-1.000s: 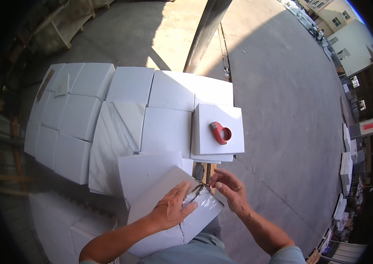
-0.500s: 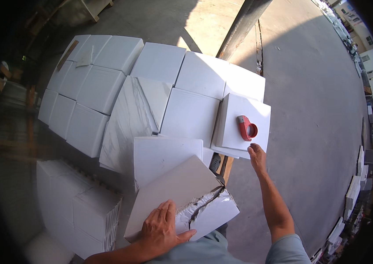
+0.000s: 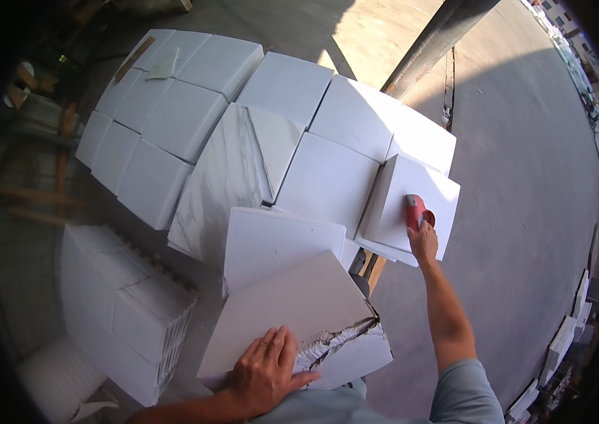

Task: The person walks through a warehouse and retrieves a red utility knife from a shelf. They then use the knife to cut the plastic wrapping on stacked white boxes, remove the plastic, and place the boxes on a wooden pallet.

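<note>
A white cardboard box (image 3: pixel 292 304) leans close in front of my body, its near right edge torn along a ragged, crumpled seam. My left hand (image 3: pixel 265 369) lies on it with fingers stretched out and thumb spread toward the tear. Out at the right, my right hand (image 3: pixel 424 244) has its fingers closed round the near end of a red tape dispenser (image 3: pixel 413 209). That tool lies on top of a white box (image 3: pixel 400 185) at the stack's right end; some of it is hidden by my fingers.
Rows of white boxes (image 3: pixel 328 169) spread beyond, with a marble-patterned slab (image 3: pixel 222 169) among them. Another white stack (image 3: pixel 137 304) stands at lower left. A thick dark post (image 3: pixel 434 53) rises behind, and grey concrete floor (image 3: pixel 519 212) extends right.
My right hand has moved up to the red tape dispenser and closed on it. My left hand still rests on the torn box. The whole view has shifted slightly.
</note>
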Action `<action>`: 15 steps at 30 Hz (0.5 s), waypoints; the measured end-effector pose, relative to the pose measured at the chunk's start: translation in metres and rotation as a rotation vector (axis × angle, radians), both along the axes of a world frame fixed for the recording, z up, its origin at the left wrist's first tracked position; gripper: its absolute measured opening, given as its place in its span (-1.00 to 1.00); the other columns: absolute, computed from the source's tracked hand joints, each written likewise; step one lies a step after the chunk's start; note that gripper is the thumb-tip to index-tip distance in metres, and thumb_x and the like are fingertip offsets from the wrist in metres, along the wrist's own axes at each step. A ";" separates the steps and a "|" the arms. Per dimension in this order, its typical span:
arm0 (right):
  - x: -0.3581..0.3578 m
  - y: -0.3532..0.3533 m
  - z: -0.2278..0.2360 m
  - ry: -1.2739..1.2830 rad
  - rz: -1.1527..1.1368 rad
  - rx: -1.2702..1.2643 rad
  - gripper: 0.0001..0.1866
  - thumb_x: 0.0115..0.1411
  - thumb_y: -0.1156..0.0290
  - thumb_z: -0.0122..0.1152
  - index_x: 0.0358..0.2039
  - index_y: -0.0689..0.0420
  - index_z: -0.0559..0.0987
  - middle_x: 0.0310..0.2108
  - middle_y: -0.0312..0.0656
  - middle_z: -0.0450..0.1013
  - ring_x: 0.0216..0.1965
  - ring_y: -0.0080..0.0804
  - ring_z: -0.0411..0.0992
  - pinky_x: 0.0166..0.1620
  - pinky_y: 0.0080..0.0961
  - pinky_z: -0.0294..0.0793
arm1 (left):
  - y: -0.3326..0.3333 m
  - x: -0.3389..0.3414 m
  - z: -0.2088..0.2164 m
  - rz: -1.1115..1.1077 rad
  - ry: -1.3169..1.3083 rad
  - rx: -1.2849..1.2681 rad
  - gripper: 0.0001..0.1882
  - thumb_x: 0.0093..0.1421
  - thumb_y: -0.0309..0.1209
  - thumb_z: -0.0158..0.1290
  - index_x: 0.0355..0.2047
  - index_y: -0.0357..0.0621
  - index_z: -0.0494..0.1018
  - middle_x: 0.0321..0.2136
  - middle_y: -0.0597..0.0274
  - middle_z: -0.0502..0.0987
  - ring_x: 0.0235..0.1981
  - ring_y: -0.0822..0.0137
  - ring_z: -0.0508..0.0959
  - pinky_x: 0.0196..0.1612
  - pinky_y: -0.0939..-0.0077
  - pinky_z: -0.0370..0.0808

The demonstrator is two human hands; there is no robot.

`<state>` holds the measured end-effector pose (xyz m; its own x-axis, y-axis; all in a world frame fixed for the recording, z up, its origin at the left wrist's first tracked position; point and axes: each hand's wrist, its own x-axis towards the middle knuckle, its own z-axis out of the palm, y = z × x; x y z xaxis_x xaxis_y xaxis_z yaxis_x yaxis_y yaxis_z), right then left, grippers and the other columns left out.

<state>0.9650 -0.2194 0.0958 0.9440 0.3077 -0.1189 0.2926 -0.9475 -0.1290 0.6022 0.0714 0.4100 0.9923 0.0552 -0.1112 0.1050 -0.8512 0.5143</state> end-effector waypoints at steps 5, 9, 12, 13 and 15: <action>0.007 0.016 -0.022 0.060 -0.044 -0.114 -0.43 0.14 0.04 0.19 -0.02 0.25 0.44 -0.15 0.05 0.51 -0.07 -0.01 0.46 -0.01 -0.11 0.37 | 0.002 0.005 0.002 -0.007 0.023 -0.010 -0.17 0.09 0.15 0.19 -0.10 -0.57 0.44 -0.15 -0.31 0.53 -0.12 -0.12 0.60 -0.11 0.13 0.58; 0.017 0.018 -0.041 -0.006 -0.064 -0.186 -0.47 0.13 0.01 0.16 -0.08 0.22 0.48 -0.16 -0.01 0.52 -0.06 -0.05 0.46 0.01 -0.11 0.32 | 0.000 0.001 -0.002 0.014 0.012 -0.002 -0.18 0.11 0.18 0.16 -0.14 -0.55 0.47 -0.17 -0.30 0.55 -0.15 -0.12 0.61 -0.12 0.13 0.59; 0.034 0.006 -0.057 0.082 -0.115 -0.172 -0.51 0.13 0.03 0.16 -0.21 0.26 0.53 -0.26 0.01 0.54 -0.21 -0.03 0.50 -0.08 -0.13 0.40 | 0.002 -0.001 -0.004 0.008 -0.008 0.008 -0.19 0.11 0.19 0.15 -0.16 -0.54 0.48 -0.18 -0.30 0.55 -0.15 -0.12 0.61 -0.13 0.16 0.59; 0.038 0.005 -0.057 0.128 -0.145 -0.163 -0.51 0.13 0.03 0.16 -0.25 0.28 0.54 -0.29 0.02 0.55 -0.27 -0.02 0.52 -0.13 -0.15 0.44 | 0.004 0.000 -0.003 -0.003 -0.018 0.012 -0.20 0.11 0.19 0.15 -0.17 -0.54 0.48 -0.19 -0.30 0.55 -0.15 -0.12 0.61 -0.13 0.18 0.59; 0.036 -0.002 -0.057 0.202 -0.180 0.150 -0.55 0.14 0.05 0.17 -0.32 0.28 0.54 -0.40 -0.04 0.53 -0.38 -0.17 0.49 -0.24 -0.26 0.44 | 0.006 0.003 0.002 -0.016 -0.016 0.022 -0.19 0.12 0.18 0.15 -0.16 -0.54 0.47 -0.18 -0.30 0.55 -0.15 -0.11 0.61 -0.12 0.19 0.59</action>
